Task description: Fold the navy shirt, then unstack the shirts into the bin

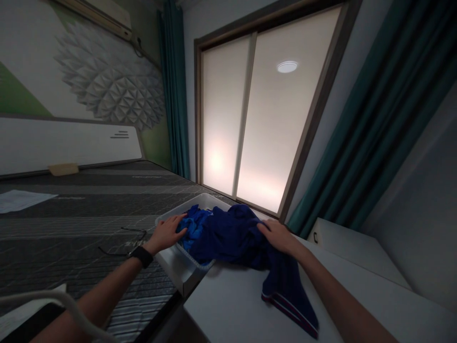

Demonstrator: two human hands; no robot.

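Note:
A white plastic basket (200,201) holds crumpled bright blue cloth (193,228). My left hand (167,233) rests at the basket's left side with its fingertips on this cloth, thumb and fingers apart. A dark navy garment (232,236) lies bunched over the basket's right part and spills onto the white tabletop. One end of it, edged with red and white stripes (291,314), hangs toward me. My right hand (276,235) is closed on the garment's right part, its fingertips partly sunk in the fabric.
Eyeglasses (130,245) lie on the grey striped bedding (107,209) left of the basket. Papers (23,200) are farther left. A pale cable (67,300) crosses the lower left. The white tabletop (235,305) borders the bed, and a white cabinet (357,247) stands at the right.

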